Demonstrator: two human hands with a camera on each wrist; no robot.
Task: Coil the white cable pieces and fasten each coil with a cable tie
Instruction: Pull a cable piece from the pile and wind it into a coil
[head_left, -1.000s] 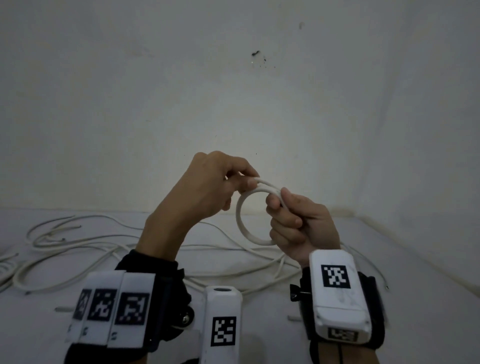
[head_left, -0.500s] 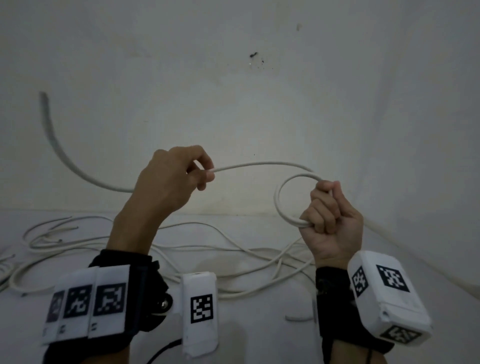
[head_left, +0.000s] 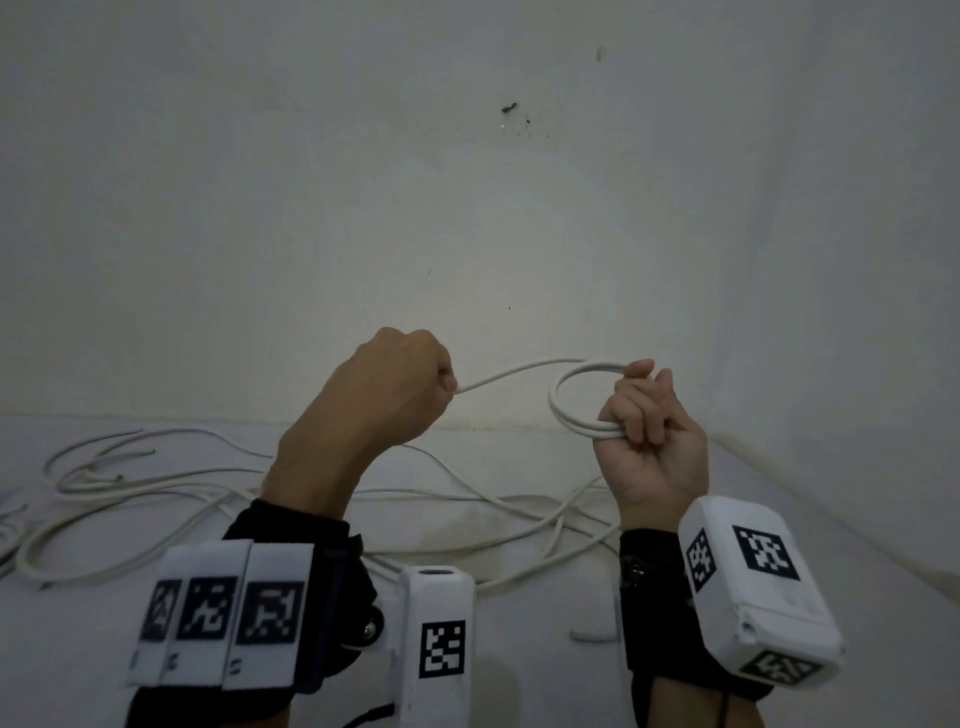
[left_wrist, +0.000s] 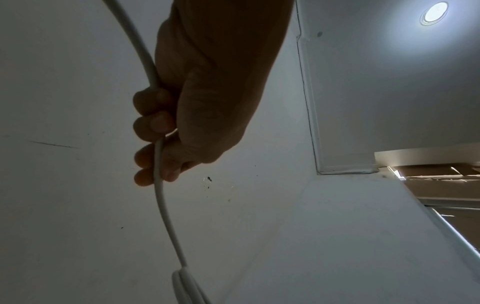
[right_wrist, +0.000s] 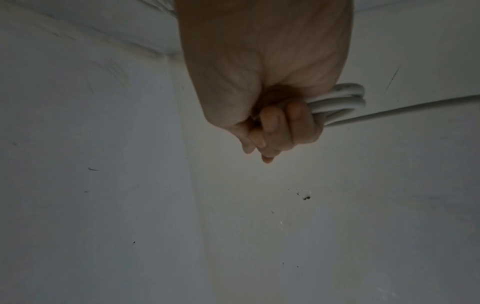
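White cable coil (head_left: 574, 402) clenched in right hand (head_left: 649, 441), raised above surface; free strand (head_left: 511, 371) gripped in left fist (head_left: 387, 387). Risk: loops sprung apart if clench is slackened before tie is fitted.

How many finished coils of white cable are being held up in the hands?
1: a small coil gripped in the right hand, its free end running to the left hand. The loose cable on the surface below is uncoiled.

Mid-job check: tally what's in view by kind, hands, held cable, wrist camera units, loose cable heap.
Hands: 2, left hand, right hand
Held cable, partly coiled: 1
Wrist camera units: 2
Loose cable heap: 1, strands uncountable
Total: 6
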